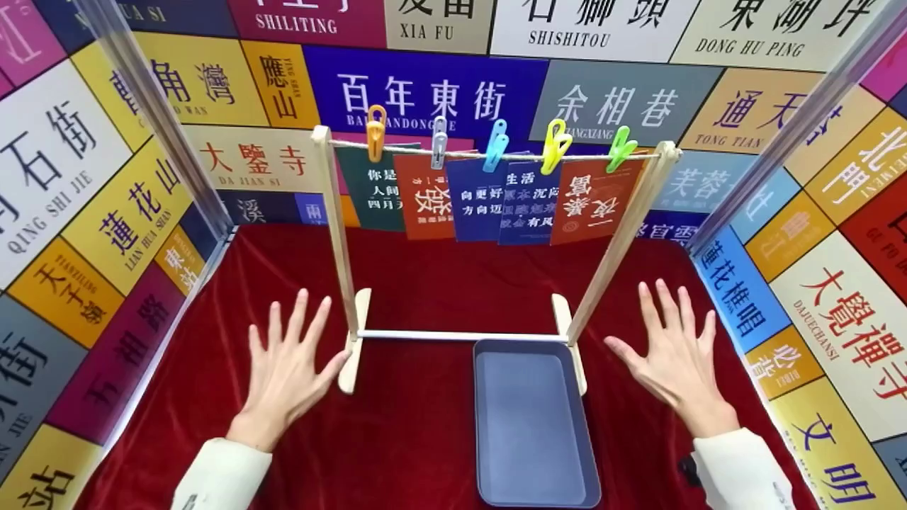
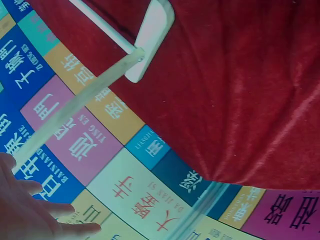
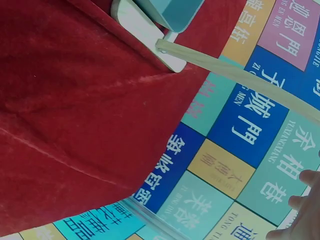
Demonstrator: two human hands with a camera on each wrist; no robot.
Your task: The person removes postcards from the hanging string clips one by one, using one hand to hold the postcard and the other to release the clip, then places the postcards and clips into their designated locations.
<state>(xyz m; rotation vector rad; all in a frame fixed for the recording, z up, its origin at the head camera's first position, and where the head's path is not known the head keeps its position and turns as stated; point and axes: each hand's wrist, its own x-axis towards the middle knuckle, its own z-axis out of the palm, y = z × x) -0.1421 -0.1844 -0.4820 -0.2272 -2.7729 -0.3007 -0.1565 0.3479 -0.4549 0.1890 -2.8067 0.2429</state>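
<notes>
Head view, and there you are: left hand and right hand both splayed, gripping nothing, out on opposite sides of the wooden rack; whether they rest on the red-covered tabletop, I can't tell. Five cards hang from the line under five pegs, and the tray lies just beside the rack's right foot. For any work up there, my call: brace a post with one hand, pinch the peg with the other, support the card as the peg opens, and mind those overlapping edges. Over to the left wrist: no pegs, cards or tray, but here's the left foot, with the white rod and left post meeting at it. From the head, your thumb appears to reach that foot; here a gap shows. Now the right wrist: the right foot with the tray's corner close by, fingers just peeking in, no cards showing.
</notes>
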